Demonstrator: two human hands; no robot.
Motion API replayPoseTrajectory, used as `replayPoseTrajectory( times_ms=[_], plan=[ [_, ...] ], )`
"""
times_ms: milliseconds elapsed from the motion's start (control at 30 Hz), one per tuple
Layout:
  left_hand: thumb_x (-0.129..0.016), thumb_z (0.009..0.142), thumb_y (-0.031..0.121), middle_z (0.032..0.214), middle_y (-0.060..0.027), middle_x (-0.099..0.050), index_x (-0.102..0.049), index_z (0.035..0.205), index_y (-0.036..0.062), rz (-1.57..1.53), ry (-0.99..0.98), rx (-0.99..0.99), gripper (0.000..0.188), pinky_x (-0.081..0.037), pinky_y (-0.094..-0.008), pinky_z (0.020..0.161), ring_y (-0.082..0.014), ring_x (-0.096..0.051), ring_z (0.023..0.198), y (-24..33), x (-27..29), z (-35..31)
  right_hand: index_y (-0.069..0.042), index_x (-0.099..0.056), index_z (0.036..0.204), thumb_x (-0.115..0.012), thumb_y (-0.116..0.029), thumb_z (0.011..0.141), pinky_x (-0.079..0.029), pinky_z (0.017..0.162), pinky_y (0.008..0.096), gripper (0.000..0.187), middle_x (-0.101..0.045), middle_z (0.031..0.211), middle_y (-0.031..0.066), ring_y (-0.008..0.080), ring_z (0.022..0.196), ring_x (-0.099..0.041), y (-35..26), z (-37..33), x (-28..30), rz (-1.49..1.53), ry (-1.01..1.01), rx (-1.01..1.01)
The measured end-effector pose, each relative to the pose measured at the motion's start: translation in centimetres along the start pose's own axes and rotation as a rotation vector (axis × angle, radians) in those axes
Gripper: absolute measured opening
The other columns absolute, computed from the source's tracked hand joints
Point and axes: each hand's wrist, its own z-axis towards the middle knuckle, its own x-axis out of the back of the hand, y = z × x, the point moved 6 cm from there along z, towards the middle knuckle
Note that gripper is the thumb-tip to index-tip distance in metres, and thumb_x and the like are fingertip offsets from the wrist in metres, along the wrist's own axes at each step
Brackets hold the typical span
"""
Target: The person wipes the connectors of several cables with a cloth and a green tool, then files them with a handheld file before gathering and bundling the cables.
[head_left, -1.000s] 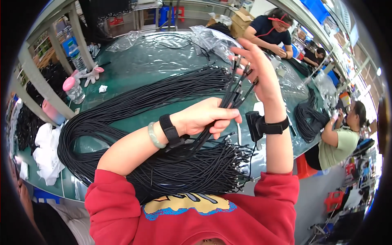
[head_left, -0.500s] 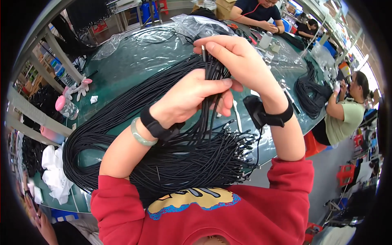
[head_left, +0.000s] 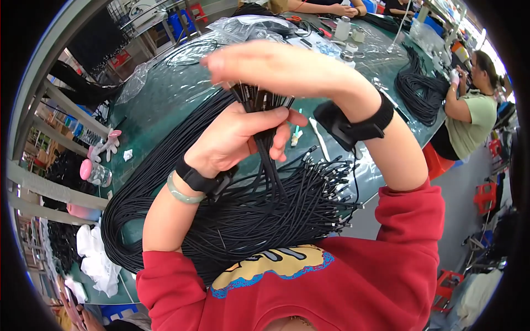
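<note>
My left hand (head_left: 234, 135) is closed round a bunch of black cables (head_left: 267, 149), thumb across the front, with the connector ends upward. Over those upper ends my right hand (head_left: 270, 66) lies flat, fingers stretched out and together, slightly blurred; it hides the tips and grips nothing I can see. Beneath both hands a large looped bundle of black cables (head_left: 259, 215) rests on the green table (head_left: 165, 99). Its many metal-tipped plugs (head_left: 334, 187) fan out at the right. Each wrist wears a black strap.
A white tool (head_left: 319, 138) lies right of the held bunch. Clear plastic bags (head_left: 243, 27) are at the far edge, a pink-lidded jar (head_left: 96, 172) at left. Another cable coil (head_left: 422, 88) lies near a co-worker in green (head_left: 475, 116). A metal rack (head_left: 55, 187) borders the left.
My right hand has gone from gripping among the connector ends to lying flat across their tops, shifting left. My left hand still holds the bunch, moved slightly left and down.
</note>
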Motion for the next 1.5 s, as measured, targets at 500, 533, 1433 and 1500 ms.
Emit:
replayPoseTrajectory(
  times_ms=[500,533,1433,1500],
  plan=[
    [-0.049,0.084,0.012,0.063,-0.0025,-0.045,-0.048,0.104,-0.0110,-0.156,-0.075,-0.022,0.030,-0.039,-0.0269,0.057,-0.0106,-0.044,0.058,-0.6,-0.1,-1.9,0.003,-0.056,0.080,-0.061,-0.010,0.072,-0.044,0.063,0.0223,0.016,-0.058,0.072,0.0048,0.0101,0.071,-0.056,-0.1,-2.5,-0.2,0.083,-0.192,-0.309],
    [-0.049,0.084,0.012,0.062,-0.0027,-0.045,-0.048,0.104,-0.0109,-0.137,-0.053,-0.020,0.031,-0.038,-0.0275,0.056,-0.0109,-0.043,0.057,-0.6,0.0,-1.9,0.003,-0.056,0.079,-0.061,-0.008,0.072,-0.044,0.062,0.0219,0.014,-0.058,0.071,0.0046,0.0093,0.070,-0.056,-0.1,-2.4,-0.2,0.070,-0.205,-0.313],
    [-0.050,0.084,0.022,0.055,-0.0026,-0.046,-0.053,0.090,-0.0059,-0.072,0.055,0.084,0.029,-0.047,-0.0303,0.054,-0.0131,-0.049,0.047,-3.0,-0.2,-1.5,0.000,-0.054,0.100,-0.039,-0.031,0.084,-0.045,0.072,0.0378,0.037,-0.059,0.085,0.0216,0.0334,0.081,-0.057,-1.0,-1.9,-2.1,-0.074,0.070,0.199],
    [-0.051,0.084,0.023,0.052,-0.0026,-0.045,-0.052,0.088,-0.0054,-0.075,0.098,0.055,0.028,-0.047,-0.0317,0.053,-0.0131,-0.048,0.045,-3.0,0.1,-1.5,-0.002,-0.055,0.101,-0.041,-0.032,0.084,-0.046,0.070,0.0376,0.037,-0.059,0.084,0.0211,0.0327,0.080,-0.058,-0.9,-2.5,-4.0,-0.086,-0.057,0.133]
  ],
)
